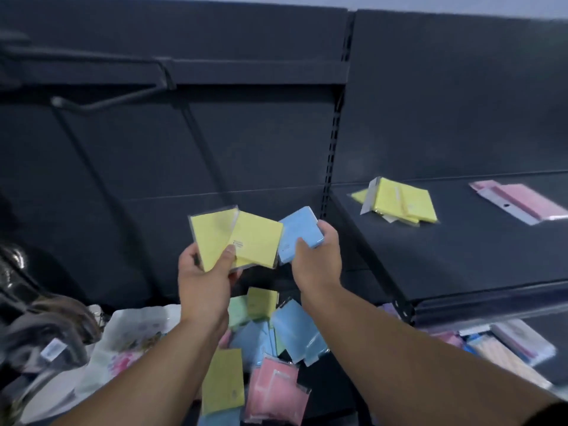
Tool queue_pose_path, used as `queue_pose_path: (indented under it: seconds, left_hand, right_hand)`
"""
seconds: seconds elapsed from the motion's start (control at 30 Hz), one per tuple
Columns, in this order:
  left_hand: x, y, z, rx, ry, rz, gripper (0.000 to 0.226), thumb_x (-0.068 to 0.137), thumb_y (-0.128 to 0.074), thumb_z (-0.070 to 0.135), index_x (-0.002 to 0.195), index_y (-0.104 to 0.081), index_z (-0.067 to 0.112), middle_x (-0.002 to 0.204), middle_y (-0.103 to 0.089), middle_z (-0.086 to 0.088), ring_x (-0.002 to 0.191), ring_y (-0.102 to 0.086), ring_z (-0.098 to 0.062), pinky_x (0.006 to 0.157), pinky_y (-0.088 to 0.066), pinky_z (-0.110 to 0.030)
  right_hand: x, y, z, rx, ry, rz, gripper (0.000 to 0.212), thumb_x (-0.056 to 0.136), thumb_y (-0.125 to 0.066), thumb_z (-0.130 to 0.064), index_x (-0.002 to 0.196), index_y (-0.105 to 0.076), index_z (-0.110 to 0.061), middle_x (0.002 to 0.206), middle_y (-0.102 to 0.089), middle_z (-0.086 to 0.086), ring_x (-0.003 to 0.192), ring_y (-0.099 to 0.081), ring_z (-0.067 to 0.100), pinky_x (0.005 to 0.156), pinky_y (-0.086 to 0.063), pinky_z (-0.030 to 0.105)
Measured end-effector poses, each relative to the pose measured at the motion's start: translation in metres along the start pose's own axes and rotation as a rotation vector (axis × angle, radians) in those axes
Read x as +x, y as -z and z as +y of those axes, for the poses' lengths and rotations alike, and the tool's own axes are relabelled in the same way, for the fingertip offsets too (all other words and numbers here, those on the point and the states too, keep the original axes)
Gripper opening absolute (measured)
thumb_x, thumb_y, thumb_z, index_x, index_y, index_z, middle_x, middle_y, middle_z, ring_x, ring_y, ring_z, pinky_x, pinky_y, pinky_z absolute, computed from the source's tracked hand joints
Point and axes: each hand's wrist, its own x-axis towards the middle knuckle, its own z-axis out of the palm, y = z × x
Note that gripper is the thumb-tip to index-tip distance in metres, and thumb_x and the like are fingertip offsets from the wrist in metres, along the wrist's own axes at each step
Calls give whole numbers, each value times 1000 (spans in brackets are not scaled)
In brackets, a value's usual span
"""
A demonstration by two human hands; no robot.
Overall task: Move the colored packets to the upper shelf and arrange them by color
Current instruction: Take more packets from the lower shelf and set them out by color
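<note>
Centre frame, in front of the dark shelving, both hands are up and both are loaded. The left hand point(206, 272) grips two yellow packets point(246, 241), fanned one over the other, with the thumb pressed on the front one. The right hand point(316, 259) is curled round a small stack of blue packets point(299, 230), thumb on the near face, fingers wrapped over the far edge. Yellow and blue nearly meet, corner to corner, between the two hands.

Over to the right, the upper shelf point(461, 256) carries a yellow stack point(399, 199), loosely piled, with a clear wrapper edge sticking up at its left. Well apart from it, further right, pink packets point(528, 199) lie flat by the frame edge.

Down below the hands, on the lower shelf point(322, 376), sits a loose pile point(267, 342) with the colours all mixed. A green packet point(238, 312) is at the back, light blue ones are in the middle, and a big yellow packet point(222, 379) lies beside a pink packet point(275, 388) at the front. Left of the pile lies a white floral bag point(132, 339). Under the upper shelf, far right, there are more wrapped goods point(507, 348), too blurred to call.
</note>
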Motion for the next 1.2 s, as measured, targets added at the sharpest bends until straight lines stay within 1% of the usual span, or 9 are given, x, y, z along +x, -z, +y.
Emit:
queue_pose_path:
  seconds: [0.27,0.4,0.53,0.63,0.73,0.9,1.07,1.13,1.2]
  left_hand:
    - [-65,-73,49,-109,-103,-83,39,88,-67,12,122,-49,13,112,-67,0,98,-68,-17,69,-54,-27]
    - [-116,-137,52,-78,-144,-156,39,88,-67,11,121,-48,16,107,-66,5,92,-67,-13,67,-54,-26]
    - [-149,-200,41,13,-151,-194,41,85,-71,15,118,-48,25,105,-64,9,97,-66,-17,84,-56,-39]
    - [-164,-237,28,94,-133,-209,46,82,-74,17,118,-47,28,107,-63,9,97,-66,-19,86,-56,-43]
    - [-174,-260,14,223,-138,-187,50,81,-74,18,121,-46,30,104,-61,12,98,-63,-18,89,-54,-42]
    - [-175,-278,2,453,-144,-176,52,81,-72,16,124,-45,29,112,-60,4,99,-61,-22,87,-54,-45]
    - [-154,-289,2,714,-249,-191,48,85,-64,13,129,-44,18,113,-58,-2,95,-56,-22,77,-48,-34]
    - [-144,-291,5,913,-273,-215,52,85,-62,15,132,-40,16,126,-50,-9,98,-53,-25,74,-43,-33]
    - [-134,-294,7,1144,-247,-236,64,85,-60,20,141,-31,17,147,-26,-12,116,-47,-31,86,-44,-39]
  right_hand:
    - [-3,80,-67,163,110,-14,44,97,-48,-10,136,-44,-31,117,-60,-5,99,-62,14,88,-55,36]
    - [5,169,-88,186,137,30,42,94,-47,-7,128,-47,-32,105,-59,-13,96,-62,13,89,-57,38]
    - [24,266,-96,142,148,108,40,94,-48,-8,128,-49,-28,106,-63,-10,94,-64,12,86,-58,39]
    - [37,328,-93,121,141,134,44,90,-46,-6,127,-53,-28,105,-67,-6,96,-67,17,84,-59,44]
    - [45,372,-90,122,138,154,41,90,-46,-2,119,-57,-29,104,-68,-4,95,-67,17,84,-59,42]
    - [58,406,-80,118,121,154,45,93,-52,-4,134,-49,-23,117,-64,-1,100,-65,15,80,-60,36]
    - [75,411,-75,107,116,141,43,92,-54,-5,131,-51,-23,115,-65,0,100,-66,15,79,-60,36]
    - [85,408,-76,93,110,152,40,92,-55,-5,126,-53,-25,113,-66,-1,101,-66,17,81,-60,39]
    - [96,404,-80,88,118,171,37,91,-55,-4,120,-54,-27,110,-67,-1,98,-67,18,81,-60,40]
